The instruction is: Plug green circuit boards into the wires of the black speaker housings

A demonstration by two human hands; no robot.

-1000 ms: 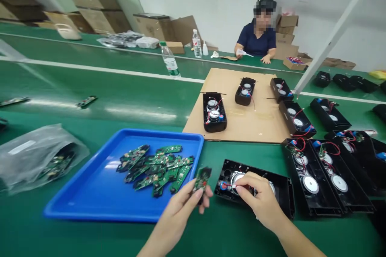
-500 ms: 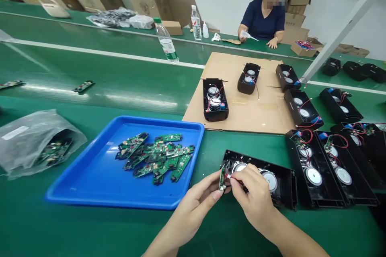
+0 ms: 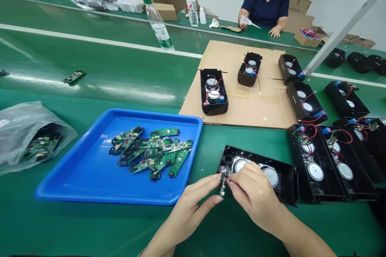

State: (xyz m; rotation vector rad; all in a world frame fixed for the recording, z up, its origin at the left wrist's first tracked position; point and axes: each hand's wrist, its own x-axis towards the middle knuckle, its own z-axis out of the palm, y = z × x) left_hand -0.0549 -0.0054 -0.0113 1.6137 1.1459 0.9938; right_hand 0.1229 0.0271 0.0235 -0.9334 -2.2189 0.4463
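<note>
My left hand (image 3: 191, 207) grips a small green circuit board (image 3: 222, 188) by its edges, turned almost edge-on to me. My right hand (image 3: 259, 194) pinches a small wire connector against the board's right side; the fingers mostly hide it. Just behind both hands lies an open black speaker housing (image 3: 286, 188) with two round white-backed speakers in it, one partly covered by my right hand. To the left, a blue tray (image 3: 105, 197) bears a heap of similar circuit boards (image 3: 157, 150).
A clear plastic bag (image 3: 18, 140) of boards lies far left. Several speaker housings (image 3: 315, 172) with red wires stand right and on a cardboard sheet (image 3: 241, 108). A bottle (image 3: 161, 34) stands beyond the tray. Across the bench sits a person (image 3: 265, 8) holding a white item.
The circuit board has turned more edge-on in my left hand, and my right fingers have closed in against it. The whole view has shifted slightly.
</note>
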